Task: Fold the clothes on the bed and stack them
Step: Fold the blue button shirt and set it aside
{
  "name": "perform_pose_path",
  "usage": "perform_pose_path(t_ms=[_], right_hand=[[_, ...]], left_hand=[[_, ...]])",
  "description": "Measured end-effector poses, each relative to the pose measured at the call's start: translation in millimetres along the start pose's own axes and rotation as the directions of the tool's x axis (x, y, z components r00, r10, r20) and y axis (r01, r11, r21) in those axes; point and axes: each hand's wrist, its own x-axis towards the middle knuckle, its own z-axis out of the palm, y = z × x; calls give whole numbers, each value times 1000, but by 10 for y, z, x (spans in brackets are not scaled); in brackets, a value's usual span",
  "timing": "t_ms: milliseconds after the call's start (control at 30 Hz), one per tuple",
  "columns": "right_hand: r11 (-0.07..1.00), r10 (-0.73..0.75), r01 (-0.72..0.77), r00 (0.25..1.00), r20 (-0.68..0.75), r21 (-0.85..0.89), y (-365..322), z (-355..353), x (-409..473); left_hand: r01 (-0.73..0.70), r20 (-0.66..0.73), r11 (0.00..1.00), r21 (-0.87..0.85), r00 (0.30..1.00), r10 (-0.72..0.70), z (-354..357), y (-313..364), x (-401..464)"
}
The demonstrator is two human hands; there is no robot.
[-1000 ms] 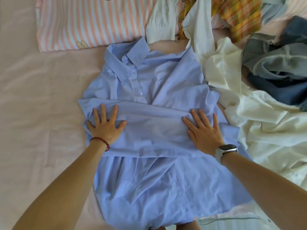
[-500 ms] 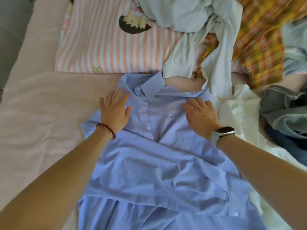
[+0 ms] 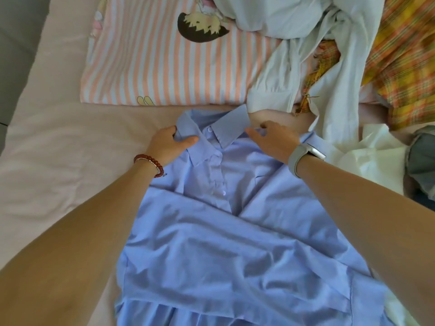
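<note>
Your blue shirt lies front-up on the pink bed sheet, collar end pointing toward the striped pillow and just short of its near edge. A sleeve is folded across the body of the shirt, well on your side of the collar.

Your left hand grips the shirt at the shoulder just left of the collar: the thumb lies on top of the cloth and the fingers curl under the edge, so you are pinching the fabric there. A red bead bracelet sits on that wrist.

Your right hand is at the shoulder just right of the collar, fingers bent down onto the top edge of the shirt. Its fingertips are turned away from the camera, so you cannot tell whether they have actually closed on cloth or merely rest on it. A grey watch is on that wrist.

Right of the collar, a pale blue garment trails off the pillow, with a yellow plaid cloth and a cream garment beyond it. The shirt's hem is cut off by the bottom of the view, and your forearms cover both its side edges.
</note>
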Motion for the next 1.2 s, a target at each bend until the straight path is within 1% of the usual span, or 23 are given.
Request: perform_pose_path(t_ms=[33, 100, 133, 167, 233, 267, 300, 333, 367, 467, 567, 667, 767, 833, 867, 933, 967, 1000, 1033, 1100, 1133, 1200], right_hand=[[1000, -3, 2, 999, -39, -10, -29, 5, -26], [997, -70, 67, 990, -119, -35, -39, -15, -116], [991, -130, 123, 975, -177, -48, -19, -38, -190], [978, -206, 198, 944, -259, -59, 19, -62, -278], [921, -382, 374, 811, -443, -109, 118, -122, -516], [884, -453, 441, 732, -509, -151, 169, -148, -649], [849, -512, 489, 666, -543, -202, 215, -160, -785], [813, -569, 523, 617, -544, -257, 275, -146, -913], [780, -615, 553, 591, -522, -293, 351, -115, -1045], [690, -720, 641, 563, -405, -336, 583, -6, -1479], [626, -780, 693, 558, -283, -359, 820, 131, -1951], [599, -800, 708, 552, -234, -374, 994, 179, -2379], [609, -791, 717, 579, -196, -340, 1187, 235, -2802], [612, -778, 715, 622, -92, -337, 1413, 344, -3075], [613, -757, 709, 653, -4, -349, 1526, 394, -3198], [625, -666, 687, 717, 206, -371, 1745, 514, -3381], [637, -614, 672, 738, 279, -377, 1801, 550, -3432], [642, -580, 658, 752, 312, -392, 1793, 551, -3466], [641, -593, 654, 754, 282, -401, 1748, 543, -3474], [654, -640, 649, 749, 173, -389, 1595, 511, -3406], [650, -659, 643, 742, 121, -405, 1498, 496, -3359], [668, -649, 586, 760, 26, -459, 1347, 487, -3241]], left_hand=[[-60, -61, 998, 24, 996, 61, 12, 54, -27], [-159, -161, 985, 60, 973, 167, 32, 135, -111], [-197, -187, 977, 82, 960, 209, 38, 175, -189], [-234, -204, 966, 109, 946, 252, 52, 180, -282], [-326, -228, 932, 158, 906, 356, 75, 162, -536], [-392, -248, 901, 185, 869, 429, 85, 140, -687], [-448, -261, 869, 211, 831, 492, 96, 98, -843], [-488, -266, 842, 230, 801, 537, 110, 38, -996], [-511, -261, 825, 242, 785, 562, 129, -43, -1147], [-533, -177, 775, 340, 773, 610, 206, -281, -1594], [-596, -41, 704, 386, 752, 658, 276, -504, -2055], [-607, 32, 693, 389, 761, 648, 313, -625, -2588], [-607, 116, 686, 401, 777, 619, 414, -698, -3129], [-608, 247, 685, 402, 792, 558, 509, -833, -3408], [-615, 343, 665, 424, 789, 510, 541, -930, -3513], [-658, 557, 574, 487, 740, 376, 578, -1115, -3651], [-654, 630, 572, 496, 724, 282, 580, -1159, -3672], [-632, 644, 602, 488, 726, 241, 567, -1132, -3679], [-612, 611, 640, 465, 745, 267, 558, -1072, -3673], [-575, 459, 704, 417, 802, 383, 587, -910, -3599], [-559, 370, 711, 426, 825, 428, 596, -812, -3535], [-490, 213, 698, 523, 868, 450, 612, -686, -3372]])
